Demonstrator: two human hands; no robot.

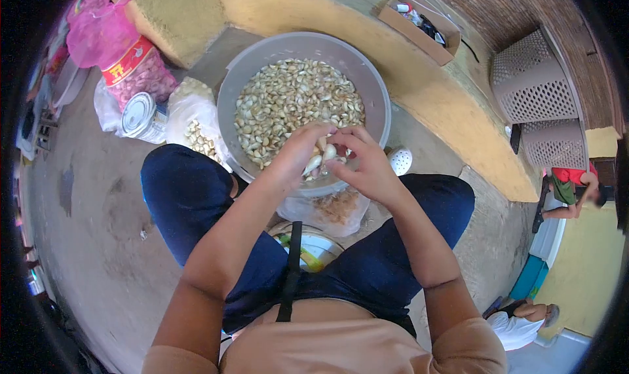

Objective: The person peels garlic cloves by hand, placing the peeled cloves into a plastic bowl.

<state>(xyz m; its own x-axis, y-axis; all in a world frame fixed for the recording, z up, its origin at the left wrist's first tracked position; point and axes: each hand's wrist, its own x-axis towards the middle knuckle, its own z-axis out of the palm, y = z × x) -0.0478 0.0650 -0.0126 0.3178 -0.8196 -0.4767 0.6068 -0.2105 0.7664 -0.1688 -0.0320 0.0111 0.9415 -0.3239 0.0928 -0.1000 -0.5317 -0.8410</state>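
A wide grey basin (229,89) stands between my knees, with a layer of garlic cloves (298,99) in what looks like water. Over its near side my two hands meet at the fingertips. My left hand (296,152) is closed around a few pale garlic cloves (314,164). Curled in from the other side, my right hand (368,163) has its fingers closed at a clove (329,153) beside them. The fingertips partly hide the cloves. Under the near rim lies a clear plastic bag (341,211) with brownish peelings.
A plastic bag of cloves (200,138), a white tin (141,117) and a pink mesh sack of garlic (147,73) stand left. A white perforated object (400,160) is right of the basin. A cardboard box (422,30) sits on the ledge. Two people (570,187) are far right.
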